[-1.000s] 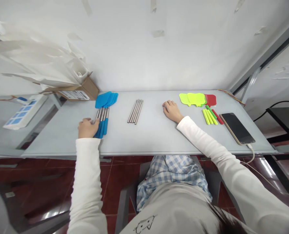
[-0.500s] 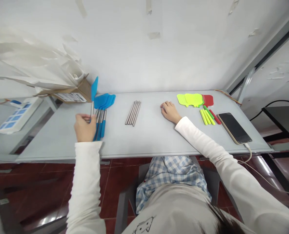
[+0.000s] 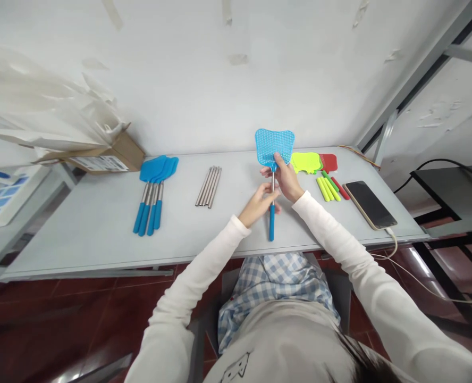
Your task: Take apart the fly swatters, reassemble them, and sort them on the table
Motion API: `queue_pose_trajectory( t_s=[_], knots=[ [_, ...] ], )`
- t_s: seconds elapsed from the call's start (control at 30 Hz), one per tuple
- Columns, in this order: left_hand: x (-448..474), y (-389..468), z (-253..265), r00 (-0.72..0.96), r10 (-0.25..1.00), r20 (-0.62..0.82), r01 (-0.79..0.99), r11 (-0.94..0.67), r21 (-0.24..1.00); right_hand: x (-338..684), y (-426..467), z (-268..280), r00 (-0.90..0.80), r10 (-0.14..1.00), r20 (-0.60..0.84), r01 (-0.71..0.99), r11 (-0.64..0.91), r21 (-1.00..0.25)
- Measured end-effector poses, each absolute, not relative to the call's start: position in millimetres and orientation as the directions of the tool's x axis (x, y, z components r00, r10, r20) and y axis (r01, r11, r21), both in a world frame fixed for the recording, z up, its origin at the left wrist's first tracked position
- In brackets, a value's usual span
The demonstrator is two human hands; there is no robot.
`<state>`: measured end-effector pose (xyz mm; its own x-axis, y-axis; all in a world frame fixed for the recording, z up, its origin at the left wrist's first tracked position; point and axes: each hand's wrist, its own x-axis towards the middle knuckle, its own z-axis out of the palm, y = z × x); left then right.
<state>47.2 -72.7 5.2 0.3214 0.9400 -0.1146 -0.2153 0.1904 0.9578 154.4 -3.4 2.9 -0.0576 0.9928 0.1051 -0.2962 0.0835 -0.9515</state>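
A blue fly swatter (image 3: 275, 142) with a mesh head, metal shaft and blue handle is held upright in front of me over the table. My left hand (image 3: 258, 205) is closed round its metal shaft, just above the handle. At the neck, my right hand (image 3: 288, 181) grips it, thumb on the lower edge of the mesh head. Several more blue fly swatters (image 3: 153, 205) lie side by side at the left. Between them and my hands is a row of several bare metal rods (image 3: 209, 187).
Right of my hands lie yellow-green swatter heads (image 3: 305, 161), a red head (image 3: 329, 163), yellow handles (image 3: 327, 189), a green handle (image 3: 330, 181) and a red handle (image 3: 340, 188). A phone (image 3: 370, 205) with a cable rests farther right. At the back left stands a cardboard box (image 3: 120, 154).
My left hand has carried one blue fly swatter from the left group to the middle right. My right hand has lifted off the table and taken hold of its neck.
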Motion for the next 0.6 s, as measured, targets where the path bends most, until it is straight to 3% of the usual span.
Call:
queue_pose_trajectory(
  t_s=[0.13, 0.3, 0.6],
  knots=[
    [70.0, -46.2, 8.3, 0.249, 0.958, -0.144, -0.437, 0.244, 0.866, 161.2, -4.9, 3.3, -0.057, 0.998, 0.001, -0.262, -0.014, -0.965],
    [80.5, -37.1, 5.5, 0.154, 0.963, -0.223, -0.410, 0.268, 0.872, 162.4, 5.4, 3.3, -0.009, 0.999, 0.054, -0.179, 0.051, -0.982],
    [80.4, -46.1, 15.3, 0.089, 0.954, -0.287, -0.449, 0.296, 0.843, 146.4, 15.8, 2.0, 0.058, 0.990, -0.126, -0.172, -0.114, -0.978]
  ],
)
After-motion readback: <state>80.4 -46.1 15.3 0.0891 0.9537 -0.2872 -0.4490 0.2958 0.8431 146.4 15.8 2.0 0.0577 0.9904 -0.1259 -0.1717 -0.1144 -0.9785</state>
